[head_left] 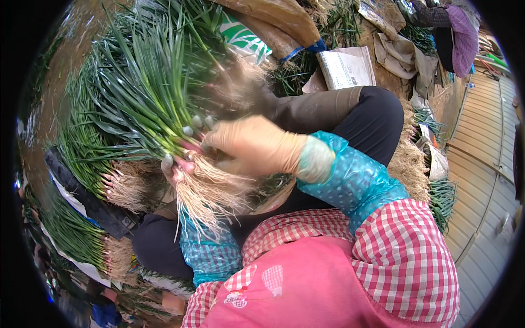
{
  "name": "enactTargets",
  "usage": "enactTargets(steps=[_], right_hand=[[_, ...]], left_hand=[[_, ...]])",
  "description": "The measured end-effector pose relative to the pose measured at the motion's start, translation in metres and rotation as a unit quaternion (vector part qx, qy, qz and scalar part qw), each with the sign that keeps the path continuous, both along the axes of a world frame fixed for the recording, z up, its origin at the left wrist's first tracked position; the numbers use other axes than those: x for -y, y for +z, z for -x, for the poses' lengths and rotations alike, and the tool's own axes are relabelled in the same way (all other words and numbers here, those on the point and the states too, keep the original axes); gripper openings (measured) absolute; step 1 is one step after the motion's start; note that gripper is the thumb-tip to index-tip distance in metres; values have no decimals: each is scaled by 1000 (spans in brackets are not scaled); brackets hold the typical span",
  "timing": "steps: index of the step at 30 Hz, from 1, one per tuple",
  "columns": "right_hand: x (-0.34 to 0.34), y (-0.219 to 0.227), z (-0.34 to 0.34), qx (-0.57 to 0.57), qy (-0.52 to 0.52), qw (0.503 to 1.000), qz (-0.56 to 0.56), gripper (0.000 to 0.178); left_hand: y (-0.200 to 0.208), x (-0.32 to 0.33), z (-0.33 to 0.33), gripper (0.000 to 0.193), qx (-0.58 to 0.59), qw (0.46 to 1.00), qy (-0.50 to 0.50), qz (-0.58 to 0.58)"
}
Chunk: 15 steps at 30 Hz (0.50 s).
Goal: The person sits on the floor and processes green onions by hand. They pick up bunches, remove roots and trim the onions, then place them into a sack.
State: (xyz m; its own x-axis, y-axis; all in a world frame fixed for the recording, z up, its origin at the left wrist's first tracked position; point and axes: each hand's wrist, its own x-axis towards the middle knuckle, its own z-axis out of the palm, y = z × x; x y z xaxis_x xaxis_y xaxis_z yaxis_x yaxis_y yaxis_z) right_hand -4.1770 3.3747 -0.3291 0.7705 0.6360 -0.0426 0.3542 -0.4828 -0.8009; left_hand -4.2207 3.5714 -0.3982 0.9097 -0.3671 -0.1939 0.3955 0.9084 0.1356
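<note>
My left hand (188, 131) is closed around a bunch of green garlic (178, 93), with long green leaves fanning up and away. Only its grey-tipped gloved fingers show; the bunch covers the palm. Pinkish bulbs (187, 165) and pale stringy roots (202, 191) hang toward my lap. At the right side of the bulbs is my right hand (257, 145) in a cream glove. Motion smears its bent fingers, so their grip is unclear. Blue dotted plastic sleeves cover both forearms.
Heaps of green garlic (82, 131) lie to the left, with a rooted bundle (123, 188) beside a dark strip. Brown sacking (284, 24) and a printed paper sheet (347, 66) lie ahead. Another person (465, 38) is at far right, near a ribbed panel (478, 136).
</note>
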Motion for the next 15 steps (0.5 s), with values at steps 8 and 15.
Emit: enactTargets(steps=[8,15], right_hand=[[51,37,-9,-199,-75,931,-297,16],[34,25,6,-45,-127,991,6,23]], left_hand=[[-22,-18,-8,61,225,972,40,-48],[17,-14,-6,42,84,989,116,-28]])
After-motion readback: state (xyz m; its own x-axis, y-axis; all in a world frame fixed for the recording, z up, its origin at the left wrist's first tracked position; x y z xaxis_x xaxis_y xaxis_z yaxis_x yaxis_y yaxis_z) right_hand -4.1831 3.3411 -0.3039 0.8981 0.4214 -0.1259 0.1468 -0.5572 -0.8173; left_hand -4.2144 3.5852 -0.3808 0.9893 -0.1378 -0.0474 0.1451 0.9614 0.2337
